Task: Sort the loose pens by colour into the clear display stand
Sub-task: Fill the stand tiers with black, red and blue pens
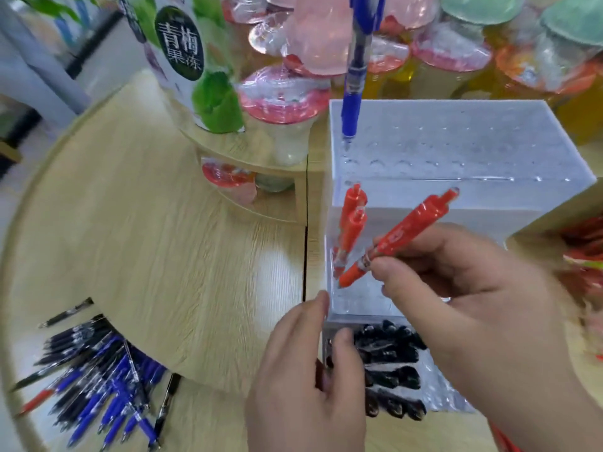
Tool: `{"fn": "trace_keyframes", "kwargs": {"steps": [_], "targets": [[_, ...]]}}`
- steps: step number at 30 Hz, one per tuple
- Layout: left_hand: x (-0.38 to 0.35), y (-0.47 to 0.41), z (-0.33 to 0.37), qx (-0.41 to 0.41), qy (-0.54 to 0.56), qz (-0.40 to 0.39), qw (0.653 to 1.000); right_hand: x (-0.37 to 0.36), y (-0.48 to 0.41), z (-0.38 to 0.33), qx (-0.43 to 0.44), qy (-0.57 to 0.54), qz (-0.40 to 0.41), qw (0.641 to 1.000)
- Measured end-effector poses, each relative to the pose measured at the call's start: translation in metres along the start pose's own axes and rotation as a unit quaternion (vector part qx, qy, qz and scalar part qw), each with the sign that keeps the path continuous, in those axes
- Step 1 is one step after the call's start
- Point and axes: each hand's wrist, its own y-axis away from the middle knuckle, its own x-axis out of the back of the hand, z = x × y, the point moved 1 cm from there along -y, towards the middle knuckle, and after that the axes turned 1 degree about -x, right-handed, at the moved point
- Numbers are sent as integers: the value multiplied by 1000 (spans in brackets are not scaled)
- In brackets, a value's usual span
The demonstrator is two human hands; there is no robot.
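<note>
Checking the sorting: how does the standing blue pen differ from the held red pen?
The blue plastic pen stands upright in the clear tiered stand's back row; the red plastic pen slants. No hand touches the blue pen; the right hand pinches the red pen. Both point tip downward.

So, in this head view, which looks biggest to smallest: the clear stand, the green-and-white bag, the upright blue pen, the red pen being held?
1. Clear acrylic display stand
2. Green-and-white printed bag, cropped at the top edge
3. Upright blue plastic pen and held red plastic pen: they look alike, and the red one is nearer, so unranked.
</note>
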Motion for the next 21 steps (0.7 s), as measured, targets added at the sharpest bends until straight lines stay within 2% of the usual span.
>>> {"fn": "trace_keyframes", "kwargs": {"steps": [5, 8, 14, 18, 21], "targets": [[-4, -2, -6, 1, 10, -64, 998, 2, 3, -11, 96, 151, 14, 984], [-4, -3, -7, -1, 28, -80, 996, -4, -2, -1, 95, 240, -17, 966], [-4, -3, -8, -7, 29, -66, 997, -8, -2, 1, 118, 362, -9, 925], [-1, -1, -10, 6, 48, -58, 997, -4, -1, 3, 105, 379, -28, 919], [3, 4, -10, 21, 56, -62, 996, 9, 7, 4, 89, 323, -22, 942]]}}
